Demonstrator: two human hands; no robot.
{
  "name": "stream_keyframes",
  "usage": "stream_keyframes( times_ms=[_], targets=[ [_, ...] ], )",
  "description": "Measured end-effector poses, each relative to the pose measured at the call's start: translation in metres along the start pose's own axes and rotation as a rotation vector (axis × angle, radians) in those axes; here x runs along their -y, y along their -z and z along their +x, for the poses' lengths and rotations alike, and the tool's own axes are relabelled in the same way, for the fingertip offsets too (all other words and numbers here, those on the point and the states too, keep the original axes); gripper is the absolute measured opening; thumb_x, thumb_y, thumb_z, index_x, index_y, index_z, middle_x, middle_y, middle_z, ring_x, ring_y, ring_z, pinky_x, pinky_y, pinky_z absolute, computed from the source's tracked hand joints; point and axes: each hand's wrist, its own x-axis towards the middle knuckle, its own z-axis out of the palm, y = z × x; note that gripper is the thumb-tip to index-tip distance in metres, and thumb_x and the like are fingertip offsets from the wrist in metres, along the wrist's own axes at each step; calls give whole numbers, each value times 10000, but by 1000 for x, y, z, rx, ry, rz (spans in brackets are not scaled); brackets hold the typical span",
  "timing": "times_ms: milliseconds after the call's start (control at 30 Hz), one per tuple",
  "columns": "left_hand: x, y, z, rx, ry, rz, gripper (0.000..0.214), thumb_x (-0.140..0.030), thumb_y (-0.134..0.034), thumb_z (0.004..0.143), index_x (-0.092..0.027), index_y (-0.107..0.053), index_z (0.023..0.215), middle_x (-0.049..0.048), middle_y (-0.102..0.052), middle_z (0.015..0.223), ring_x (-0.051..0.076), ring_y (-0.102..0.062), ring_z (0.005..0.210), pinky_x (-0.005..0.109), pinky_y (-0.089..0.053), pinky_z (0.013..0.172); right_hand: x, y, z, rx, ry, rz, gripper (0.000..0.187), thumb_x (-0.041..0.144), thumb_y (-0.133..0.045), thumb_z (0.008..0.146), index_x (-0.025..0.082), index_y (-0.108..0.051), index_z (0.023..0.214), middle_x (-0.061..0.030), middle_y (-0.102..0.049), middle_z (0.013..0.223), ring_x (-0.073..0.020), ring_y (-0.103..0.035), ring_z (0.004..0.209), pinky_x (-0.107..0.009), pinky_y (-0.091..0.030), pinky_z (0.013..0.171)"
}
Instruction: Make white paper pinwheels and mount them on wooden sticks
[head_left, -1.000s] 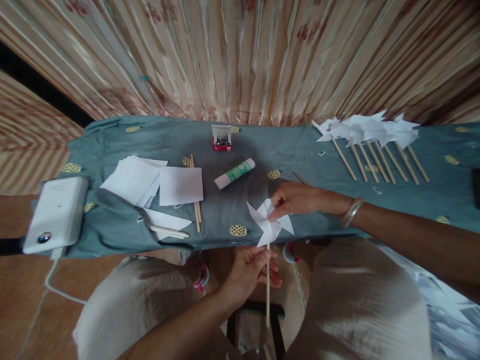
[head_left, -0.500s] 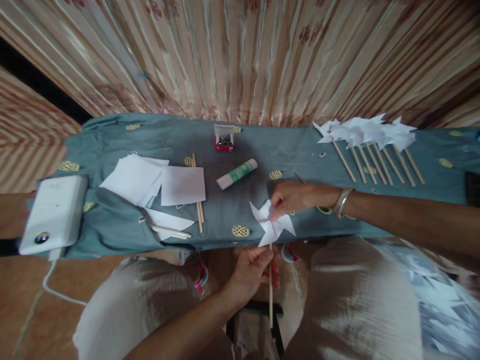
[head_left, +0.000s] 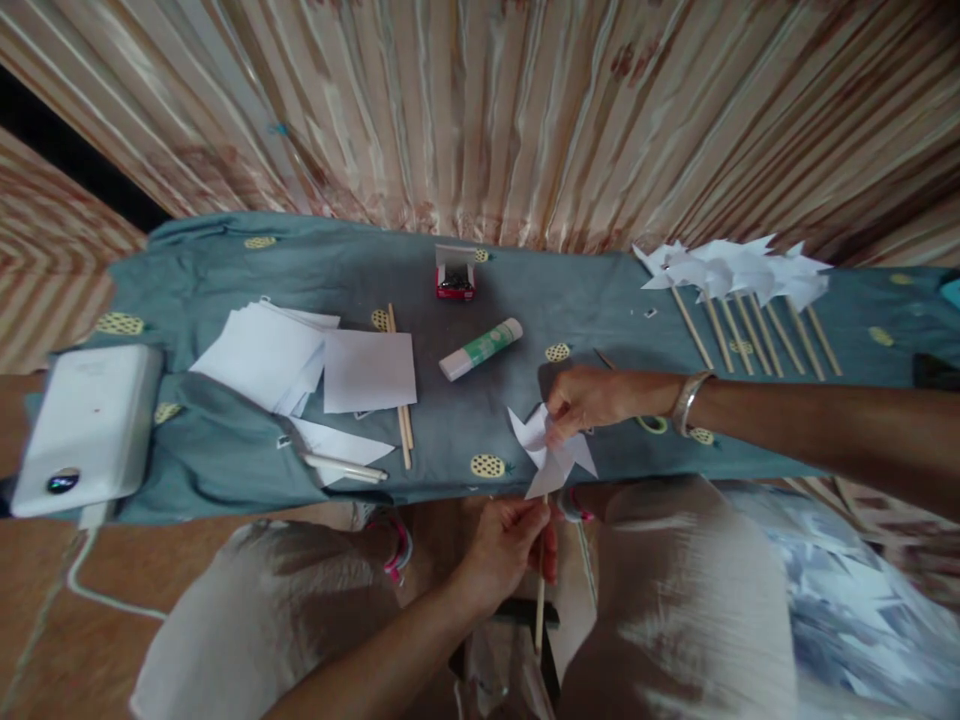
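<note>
A white paper pinwheel (head_left: 553, 456) sits atop a thin wooden stick (head_left: 541, 590) at the table's near edge. My left hand (head_left: 504, 553) is closed round the stick just under the paper. My right hand (head_left: 592, 400), with a bangle on its wrist, pinches the pinwheel's centre from above. Both hands hover over my lap, in front of the blue-grey cloth (head_left: 525, 405) that covers the table.
Several finished pinwheels on sticks (head_left: 739, 285) lie at the far right. A glue stick (head_left: 480, 349), a small red box of staples (head_left: 454, 273), loose white paper squares (head_left: 307, 362), two bare sticks (head_left: 400, 395) and a white device (head_left: 82, 425) lie on the cloth. A striped curtain hangs behind.
The view has shifted slightly. My hands and the pinwheel have stayed together, drifting a little to the right; the grip is the same.
</note>
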Motion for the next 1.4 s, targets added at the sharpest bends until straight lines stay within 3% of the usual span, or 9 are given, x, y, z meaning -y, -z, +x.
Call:
stream_keyframes(
  times_ms=[233, 467, 867, 1400],
  targets=[
    [-2, -1, -1, 21, 2, 18, 575, -669, -770, 510, -143, -539, 535, -29, -508, 476, 75, -466, 373, 225, -395, 383, 8, 2, 0, 22, -46, -20, 431, 507, -675, 742, 118, -653, 559, 49, -435, 497, -78, -379, 512, -238, -249, 492],
    [5, -9, -1, 0, 3, -88, 549, -626, -765, 554, -125, -611, 720, -39, -522, 520, 80, -467, 394, 251, -393, 423, 11, 2, -3, 15, -66, -2, 407, 483, -681, 753, 99, -693, 618, 33, -485, 518, -85, -412, 532, -245, -266, 515],
    [11, -21, 1, 5, 30, -152, 570, -631, -753, 576, -120, -615, 788, -37, -542, 565, 100, -521, 441, 283, -445, 511, 7, 1, -2, 30, -49, 3, 385, 461, -679, 758, 115, -642, 592, 40, -467, 507, -84, -416, 515, -260, -258, 523],
    [1, -4, -4, -20, 30, -68, 492, -585, -729, 626, -119, -626, 745, -48, -499, 515, 63, -418, 380, 249, -318, 422, 15, 5, -1, 51, -100, -51, 349, 425, -691, 750, 128, -641, 573, 25, -482, 501, -94, -428, 507, -257, -265, 507]
  ],
)
